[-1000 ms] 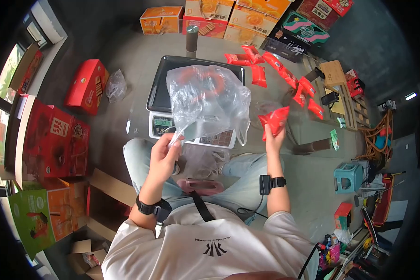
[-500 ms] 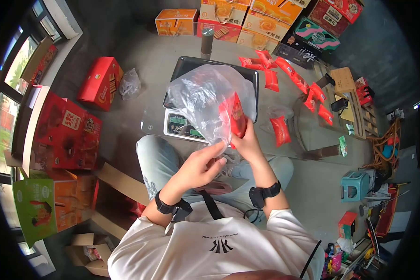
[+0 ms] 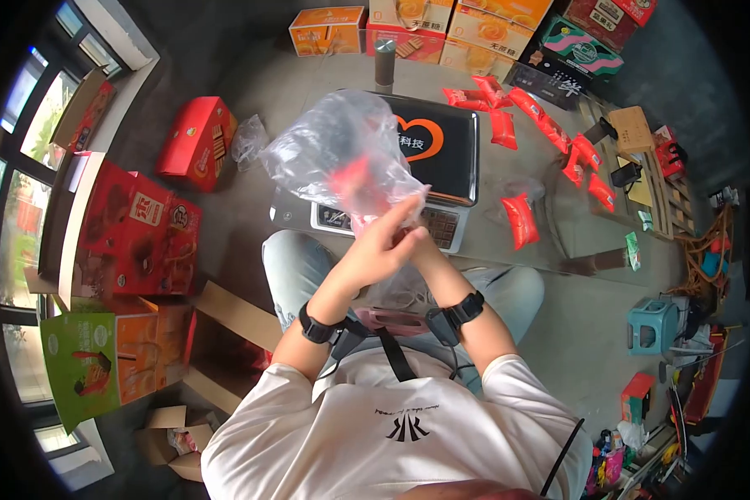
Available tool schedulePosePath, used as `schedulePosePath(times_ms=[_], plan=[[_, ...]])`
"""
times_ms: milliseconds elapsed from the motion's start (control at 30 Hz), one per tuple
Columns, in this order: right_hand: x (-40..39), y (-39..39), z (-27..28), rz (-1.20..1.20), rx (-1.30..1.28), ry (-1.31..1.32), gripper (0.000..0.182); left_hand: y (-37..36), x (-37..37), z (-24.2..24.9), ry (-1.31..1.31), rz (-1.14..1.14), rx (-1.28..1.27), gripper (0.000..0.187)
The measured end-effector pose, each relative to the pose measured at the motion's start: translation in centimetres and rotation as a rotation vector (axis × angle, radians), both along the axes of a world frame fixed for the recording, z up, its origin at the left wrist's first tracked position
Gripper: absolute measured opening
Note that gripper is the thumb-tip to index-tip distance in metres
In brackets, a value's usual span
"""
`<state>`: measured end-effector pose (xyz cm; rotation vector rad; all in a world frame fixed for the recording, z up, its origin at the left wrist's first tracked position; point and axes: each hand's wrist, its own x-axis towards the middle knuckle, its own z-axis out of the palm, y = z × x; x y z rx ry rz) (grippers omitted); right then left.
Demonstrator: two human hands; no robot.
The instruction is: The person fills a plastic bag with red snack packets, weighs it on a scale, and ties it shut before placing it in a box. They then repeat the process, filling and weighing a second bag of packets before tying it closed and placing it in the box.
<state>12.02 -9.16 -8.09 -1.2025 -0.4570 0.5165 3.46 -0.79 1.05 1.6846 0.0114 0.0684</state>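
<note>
My left hand (image 3: 382, 254) pinches the gathered rim of a clear plastic bag (image 3: 325, 125), which is puffed out over the left side of a digital scale (image 3: 437, 187). Crossing behind it, my right hand (image 3: 368, 202) reaches into the bag, blurred through the plastic. It grips a red packet (image 3: 352, 177) that shows through the film. The scale's black platform has an orange heart outline. Part of its display and keypad lie hidden behind the bag and hands. Another red packet (image 3: 520, 222) lies right of the scale.
Several red packets (image 3: 550, 129) lie scattered at the right. A dark cylinder (image 3: 384, 65) stands behind the scale. Stacked gift boxes (image 3: 483, 33) line the back. A red box (image 3: 196, 142), a crumpled plastic bag (image 3: 248, 142) and an open carton (image 3: 233, 321) are at left.
My right hand has carried the red packet leftward into the plastic bag. The bag has swung left, uncovering the scale's platform. My left hand keeps hold of the bag's rim.
</note>
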Motion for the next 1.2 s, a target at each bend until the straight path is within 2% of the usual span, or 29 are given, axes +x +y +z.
schedulePosePath(times_ms=[33, 67, 133, 167, 267, 400, 433, 500, 533, 667, 767, 833, 867, 933, 1033, 1133, 1200], plan=[[-0.3, 0.0, 0.5, 0.029, -0.017, 0.007, 0.048, -0.6, 0.3, 0.7, -0.245, 0.026, 0.101, 0.047], [-0.7, -0.2, 1.1, 0.066, -0.043, 0.009, 0.047, -0.6, 0.4, 1.2, -0.241, 0.033, 0.110, 0.047], [-1.3, -1.3, 2.2, 0.157, -0.115, -0.011, 0.046, -0.5, 0.2, 1.8, -0.113, -0.118, 0.337, 0.041], [-1.5, -1.8, 2.6, 0.197, -0.139, -0.022, 0.046, -0.6, 0.2, 1.7, -0.285, -0.122, 0.417, 0.035], [-1.9, -2.3, 2.9, 0.269, -0.180, -0.031, 0.045, -0.7, -0.8, 2.8, -0.234, -0.154, 0.482, 0.033], [-2.7, -2.2, 2.3, 0.266, -0.164, 0.021, 0.043, -0.6, -0.7, 2.5, -0.224, -0.103, 0.354, 0.026], [-3.0, -2.0, 2.1, 0.257, -0.150, 0.038, 0.042, -0.1, -0.2, 2.9, -0.291, -0.115, 0.470, 0.016], [-3.3, -1.2, 1.8, 0.233, -0.119, 0.076, 0.041, -0.5, -0.1, 3.0, -0.292, -0.080, 0.398, 0.012], [-3.5, -0.8, 1.7, 0.206, -0.100, 0.099, 0.041, -0.7, 0.0, 3.2, -0.303, -0.059, 0.325, 0.011], [-2.3, 1.2, 2.0, 0.005, 0.043, 0.211, 0.039, -0.4, -0.4, 5.4, -0.325, -0.078, 0.393, 0.008], [1.0, 2.0, 4.1, -0.140, 0.196, 0.269, 0.038, 0.2, -0.8, 8.4, -0.428, -0.072, 0.337, 0.008], [3.6, 1.8, 6.2, -0.209, 0.309, 0.294, 0.037, 0.7, 0.3, 11.2, -0.522, -0.133, 0.398, 0.009], [4.9, 1.4, 7.3, -0.237, 0.366, 0.297, 0.037, 0.8, 1.3, 12.5, -0.582, -0.180, 0.429, 0.010], [6.4, 0.5, 9.1, -0.272, 0.449, 0.300, 0.036, -0.1, 3.8, 15.5, -0.794, -0.254, 0.337, 0.015], [7.4, -1.1, 10.8, -0.314, 0.516, 0.298, 0.034, -0.9, 6.9, 17.9, -0.703, -0.370, 0.258, 0.020], [8.6, -2.9, 11.6, -0.330, 0.604, 0.338, 0.033, 0.2, 7.3, 16.7, -0.716, -0.286, 0.273, 0.018], [9.7, -3.9, 11.9, -0.262, 0.732, 0.431, 0.032, 1.8, 7.1, 14.1, -0.581, -0.143, 0.189, 0.018]])
